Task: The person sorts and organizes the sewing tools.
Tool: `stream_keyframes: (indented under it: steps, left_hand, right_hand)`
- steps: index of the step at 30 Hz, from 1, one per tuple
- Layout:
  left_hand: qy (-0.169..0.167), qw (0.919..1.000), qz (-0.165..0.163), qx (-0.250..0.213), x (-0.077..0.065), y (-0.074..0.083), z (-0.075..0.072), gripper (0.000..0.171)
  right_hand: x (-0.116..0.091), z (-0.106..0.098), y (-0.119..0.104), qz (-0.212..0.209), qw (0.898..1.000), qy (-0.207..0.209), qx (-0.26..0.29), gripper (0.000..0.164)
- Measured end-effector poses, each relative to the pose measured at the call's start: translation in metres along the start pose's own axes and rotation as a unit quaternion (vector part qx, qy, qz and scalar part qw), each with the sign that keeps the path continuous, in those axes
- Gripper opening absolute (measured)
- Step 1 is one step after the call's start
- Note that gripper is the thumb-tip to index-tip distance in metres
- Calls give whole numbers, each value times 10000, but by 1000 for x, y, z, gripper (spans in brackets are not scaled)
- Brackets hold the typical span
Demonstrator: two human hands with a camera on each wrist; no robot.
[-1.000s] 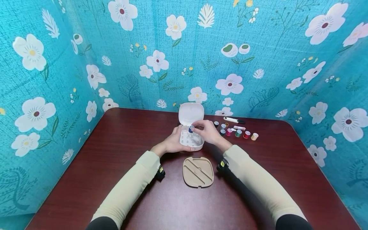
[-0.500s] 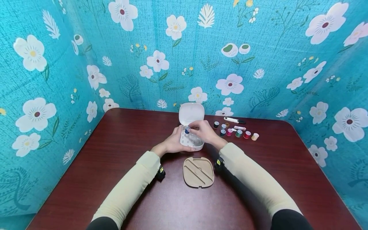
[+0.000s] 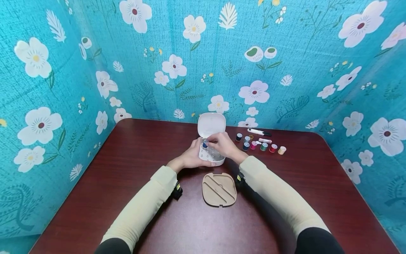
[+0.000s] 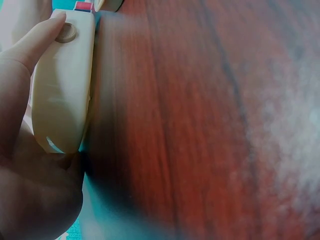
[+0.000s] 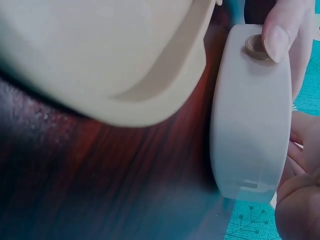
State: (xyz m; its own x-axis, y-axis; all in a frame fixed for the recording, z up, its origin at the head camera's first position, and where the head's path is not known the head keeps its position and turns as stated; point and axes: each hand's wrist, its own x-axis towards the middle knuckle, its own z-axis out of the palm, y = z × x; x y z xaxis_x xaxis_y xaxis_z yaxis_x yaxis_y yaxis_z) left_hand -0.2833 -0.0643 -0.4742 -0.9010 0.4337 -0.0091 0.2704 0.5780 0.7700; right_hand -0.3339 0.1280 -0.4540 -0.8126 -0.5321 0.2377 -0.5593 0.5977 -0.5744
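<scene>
A white sewing box [image 3: 217, 163] with rows of small pegs on its floor stands with its lid [image 3: 211, 124] raised at the back. My left hand [image 3: 190, 157] grips the box by its left side, thumb along the front wall beside a round brown button [image 5: 256, 47]. Between thumb and fingertips, my right hand [image 3: 223, 144] pinches a blue thread spool [image 3: 205, 144] over the back left corner of the box. In the left wrist view, the thumb [image 4: 40, 37] lies across the box's front wall.
A beige divided tray [image 3: 219, 190] lies in front of the box. To the right are several thread spools, among them a red spool [image 3: 273, 148] and a cream spool [image 3: 282, 150]. A black-and-white slim tool [image 3: 259, 132] lies behind them.
My right hand has moved left with the blue spool, from the middle of the box's back edge to its back left corner, and slightly lower. The left hand stays on the box.
</scene>
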Motion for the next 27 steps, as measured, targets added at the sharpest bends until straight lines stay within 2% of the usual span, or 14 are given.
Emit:
stream_keyframes:
  steps: [6, 13, 20, 27]
  left_hand:
    - [-34, 10000, -84, -11, -1, 1, 0, 127]
    - [-51, 10000, -68, 4, 0, 0, 2, 127]
    - [-68, 9999, -121, 92, 1, -1, 1, 126]
    - [-111, 9996, -239, 86, -1, 0, 0, 126]
  right_hand:
    - [3, 4, 0, -72, 10000, -13, 34, 17]
    - [4, 8, -2, 29, 9999, -112, -81, 17]
    - [8, 8, -6, -28, 9996, -74, -288, 17]
    - [10, 10, -10, 3, 9997, -36, -249, 16]
